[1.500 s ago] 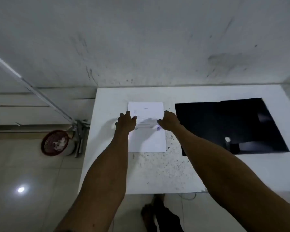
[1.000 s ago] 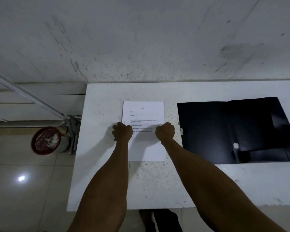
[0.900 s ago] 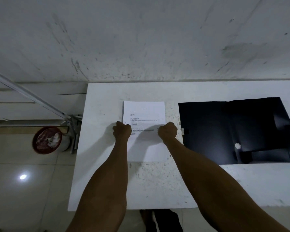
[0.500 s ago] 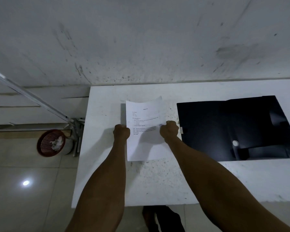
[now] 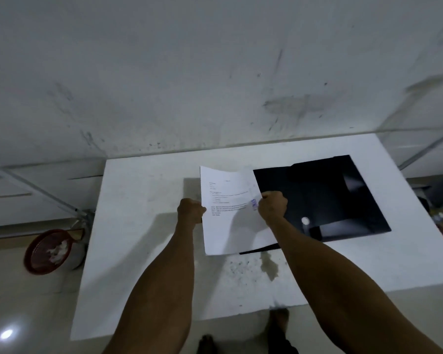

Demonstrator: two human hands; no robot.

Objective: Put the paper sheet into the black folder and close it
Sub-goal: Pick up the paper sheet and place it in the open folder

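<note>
The printed paper sheet (image 5: pixel 228 213) is lifted off the white table (image 5: pixel 143 226) and held between both hands. My left hand (image 5: pixel 191 210) grips its left edge and my right hand (image 5: pixel 273 207) grips its right edge. The sheet's right side overlaps the left edge of the black folder (image 5: pixel 325 198), which lies open and flat on the right half of the table. A small white round snap (image 5: pixel 304 221) shows on the folder's inner pocket. My right forearm hides part of the folder's near edge.
A stained white wall rises right behind the table. A red basket (image 5: pixel 49 251) with crumpled paper stands on the tiled floor at the left, beside a slanted metal pole (image 5: pixel 36 190). Dark stains (image 5: pixel 269 267) mark the table's front. My feet show below the table edge.
Both hands closed on the sheet's side edges, lifted it off the table and carried it to the right, so it now overlaps the folder's left edge.
</note>
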